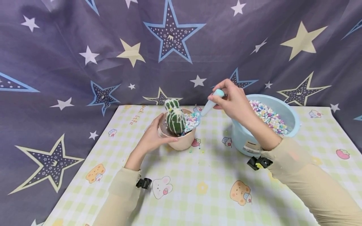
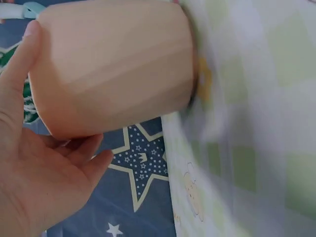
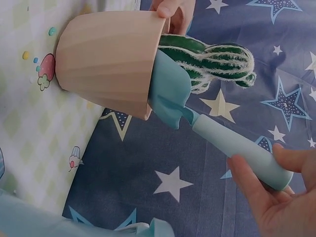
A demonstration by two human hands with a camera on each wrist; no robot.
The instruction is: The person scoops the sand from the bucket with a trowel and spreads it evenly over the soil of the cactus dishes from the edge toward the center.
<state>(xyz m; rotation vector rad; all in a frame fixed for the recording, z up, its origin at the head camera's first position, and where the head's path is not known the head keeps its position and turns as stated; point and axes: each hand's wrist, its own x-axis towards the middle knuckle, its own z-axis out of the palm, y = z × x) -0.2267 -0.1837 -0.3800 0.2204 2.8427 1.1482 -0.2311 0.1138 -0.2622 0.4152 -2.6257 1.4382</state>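
My left hand (image 1: 150, 138) holds a beige flower pot (image 1: 183, 144) by its rim, thumb at the near side and fingers round the left. A green cactus (image 1: 176, 121) with white ridges stands in the pot. My right hand (image 1: 234, 102) grips a light blue trowel (image 1: 208, 107) by its handle, slanting down to the pot from the right. In the right wrist view, the trowel's blade (image 3: 170, 91) reaches over the rim beside the cactus. Small colourful pellets (image 1: 191, 121) lie at the blade, on the pot's right side. The blade hides part of the pot's inside.
A light blue bucket (image 1: 240, 138) holding many pastel pellets (image 1: 268, 117) stands right of the pot, under my right forearm. A few loose pellets (image 1: 202, 152) lie on the checked tablecloth (image 1: 198, 207). A dark star-patterned curtain (image 1: 113, 28) hangs behind the table.
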